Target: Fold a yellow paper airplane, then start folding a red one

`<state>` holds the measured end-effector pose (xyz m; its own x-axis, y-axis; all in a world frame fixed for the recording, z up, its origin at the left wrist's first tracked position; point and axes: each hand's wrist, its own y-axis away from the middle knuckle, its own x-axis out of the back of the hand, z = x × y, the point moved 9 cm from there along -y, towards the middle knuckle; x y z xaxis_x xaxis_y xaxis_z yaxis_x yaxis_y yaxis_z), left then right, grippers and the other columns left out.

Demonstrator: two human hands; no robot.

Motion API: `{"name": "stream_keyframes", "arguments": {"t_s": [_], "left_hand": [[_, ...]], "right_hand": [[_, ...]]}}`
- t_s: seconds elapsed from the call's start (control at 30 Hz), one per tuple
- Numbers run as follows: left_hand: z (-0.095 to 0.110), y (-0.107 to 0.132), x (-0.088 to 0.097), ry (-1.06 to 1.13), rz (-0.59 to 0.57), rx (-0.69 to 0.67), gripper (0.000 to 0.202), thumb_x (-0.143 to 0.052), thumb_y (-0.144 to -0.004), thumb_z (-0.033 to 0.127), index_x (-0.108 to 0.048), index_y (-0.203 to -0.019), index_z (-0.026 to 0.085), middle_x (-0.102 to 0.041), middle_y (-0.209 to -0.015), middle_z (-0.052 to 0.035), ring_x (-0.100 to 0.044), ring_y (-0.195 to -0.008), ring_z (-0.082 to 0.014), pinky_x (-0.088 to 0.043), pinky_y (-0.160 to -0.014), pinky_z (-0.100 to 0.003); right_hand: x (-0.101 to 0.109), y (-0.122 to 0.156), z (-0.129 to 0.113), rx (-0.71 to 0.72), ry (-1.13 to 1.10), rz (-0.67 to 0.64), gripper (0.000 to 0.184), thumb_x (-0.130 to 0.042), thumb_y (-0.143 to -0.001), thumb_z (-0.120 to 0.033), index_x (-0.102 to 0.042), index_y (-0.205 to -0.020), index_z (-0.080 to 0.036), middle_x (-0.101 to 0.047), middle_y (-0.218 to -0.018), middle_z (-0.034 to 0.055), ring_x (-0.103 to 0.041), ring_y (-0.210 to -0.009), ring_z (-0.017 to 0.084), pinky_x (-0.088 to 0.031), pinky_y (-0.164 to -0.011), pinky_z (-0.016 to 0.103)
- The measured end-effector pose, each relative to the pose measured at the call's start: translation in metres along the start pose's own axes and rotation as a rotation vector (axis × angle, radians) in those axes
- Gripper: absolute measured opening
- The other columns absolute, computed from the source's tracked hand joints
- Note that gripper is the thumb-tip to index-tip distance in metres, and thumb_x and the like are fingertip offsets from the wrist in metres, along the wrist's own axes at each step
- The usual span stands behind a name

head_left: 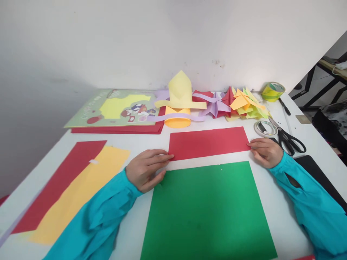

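Observation:
A red paper strip (208, 142) lies crosswise on the white table, just beyond a large green paper sheet (208, 213). My left hand (149, 168) has its fingers stretched out, their tips on the strip's near left corner. The left thumb is apart from the fingers, close to the green sheet's far left corner. At the strip's right end, my right hand (267, 151) has its fingertips together on the short edge. The underside of that edge is hidden.
Red paper (62, 184) and yellow paper (84, 191) lie left. A printed packet (114, 108) sits on red sheets at the back, beside a yellow paper hat shape (180, 90) and folded paper pieces (241, 103). Tape (272, 91) and black-handled scissors (290, 141) lie right.

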<state>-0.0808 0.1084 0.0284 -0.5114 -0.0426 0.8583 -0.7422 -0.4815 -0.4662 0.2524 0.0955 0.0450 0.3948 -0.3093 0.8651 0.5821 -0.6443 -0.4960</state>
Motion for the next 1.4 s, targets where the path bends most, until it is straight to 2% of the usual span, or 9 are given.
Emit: {"name": "stream_keyframes", "arguments": {"t_s": [0.13, 0.2, 0.27, 0.4, 0.5, 0.57, 0.67, 0.9, 1.4], "left_hand": [[-0.003, 0.002, 0.008, -0.023, 0.031, 0.05, 0.015, -0.05, -0.081, 0.019, -0.064, -0.088, 0.019, -0.067, -0.115, -0.0127, -0.062, -0.101, -0.0266, -0.054, -0.082, -0.045], [0.003, -0.004, 0.012, -0.046, 0.067, 0.051, 0.021, -0.051, -0.082, 0.018, -0.062, -0.1, 0.02, -0.063, -0.122, -0.0144, -0.062, -0.104, -0.0268, -0.054, -0.083, -0.046], [0.018, -0.015, 0.009, -0.058, 0.085, 0.016, 0.036, -0.051, -0.083, 0.018, -0.055, -0.119, 0.02, -0.061, -0.124, -0.0151, -0.058, -0.112, -0.0277, -0.052, -0.087, -0.047], [0.057, -0.043, -0.024, -0.05, -0.03, -0.075, 0.047, -0.05, -0.087, 0.023, -0.044, -0.132, 0.014, -0.057, -0.13, -0.0163, -0.048, -0.125, -0.0277, -0.045, -0.098, -0.046], [0.075, -0.053, -0.054, -0.032, -0.183, -0.088, 0.053, -0.044, -0.09, 0.036, -0.042, -0.135, 0.008, -0.05, -0.137, -0.0184, -0.043, -0.13, -0.0288, -0.039, -0.104, -0.046], [0.077, -0.055, -0.065, -0.045, -0.246, -0.063, 0.059, -0.042, -0.091, 0.045, -0.041, -0.136, 0.007, -0.048, -0.14, -0.0185, -0.043, -0.129, -0.0305, -0.039, -0.103, -0.047], [0.074, -0.058, -0.07, -0.071, -0.28, -0.04, 0.064, -0.04, -0.09, 0.051, -0.042, -0.136, 0.006, -0.048, -0.14, -0.0175, -0.046, -0.123, -0.033, -0.041, -0.096, -0.049], [0.076, -0.063, -0.068, -0.097, -0.257, -0.059, 0.062, -0.04, -0.089, 0.048, -0.045, -0.134, 0.006, -0.054, -0.133, -0.0177, -0.048, -0.116, -0.0333, -0.039, -0.091, -0.048], [0.076, -0.063, -0.073, -0.119, -0.288, -0.038, 0.065, -0.043, -0.087, 0.05, -0.044, -0.134, 0.006, -0.048, -0.14, -0.0147, -0.045, -0.116, -0.0328, -0.038, -0.093, -0.047]], "right_hand": [[0.002, 0.0, 0.002, -0.002, 0.031, 0.027, 0.024, -0.05, -0.083, -0.02, -0.071, -0.072, -0.021, -0.075, -0.088, 0.006, -0.068, -0.084, 0.022, -0.054, -0.074, 0.04], [0.004, -0.005, -0.001, -0.008, 0.065, 0.057, 0.022, -0.051, -0.083, -0.021, -0.072, -0.077, -0.021, -0.075, -0.089, 0.0057, -0.067, -0.087, 0.023, -0.051, -0.078, 0.042], [0.003, -0.014, -0.01, -0.011, 0.089, 0.072, 0.021, -0.052, -0.083, -0.023, -0.072, -0.088, -0.021, -0.074, -0.095, 0.0059, -0.065, -0.094, 0.025, -0.048, -0.082, 0.043], [-0.021, -0.038, -0.049, 0.044, 0.07, -0.032, 0.029, -0.053, -0.088, -0.034, -0.069, -0.107, -0.019, -0.068, -0.113, 0.0108, -0.056, -0.109, 0.028, -0.042, -0.09, 0.046], [-0.048, -0.049, -0.074, 0.064, 0.075, -0.198, 0.044, -0.05, -0.09, -0.046, -0.061, -0.123, -0.019, -0.061, -0.121, 0.016, -0.052, -0.112, 0.031, -0.037, -0.094, 0.05], [-0.059, -0.054, -0.082, 0.053, 0.086, -0.268, 0.05, -0.048, -0.09, -0.052, -0.057, -0.127, -0.02, -0.058, -0.121, 0.0183, -0.051, -0.111, 0.032, -0.036, -0.093, 0.05], [-0.065, -0.057, -0.084, 0.028, 0.104, -0.296, 0.053, -0.046, -0.089, -0.056, -0.057, -0.129, -0.021, -0.057, -0.119, 0.0189, -0.05, -0.109, 0.032, -0.037, -0.089, 0.049], [-0.062, -0.06, -0.091, 0.063, 0.169, -0.273, 0.047, -0.047, -0.091, -0.05, -0.06, -0.124, -0.019, -0.06, -0.115, 0.0159, -0.049, -0.105, 0.03, -0.033, -0.094, 0.05], [-0.054, -0.062, -0.094, 0.076, 0.202, -0.179, 0.033, -0.05, -0.092, -0.038, -0.065, -0.115, -0.019, -0.065, -0.11, 0.0119, -0.053, -0.1, 0.027, -0.036, -0.093, 0.047]]}}
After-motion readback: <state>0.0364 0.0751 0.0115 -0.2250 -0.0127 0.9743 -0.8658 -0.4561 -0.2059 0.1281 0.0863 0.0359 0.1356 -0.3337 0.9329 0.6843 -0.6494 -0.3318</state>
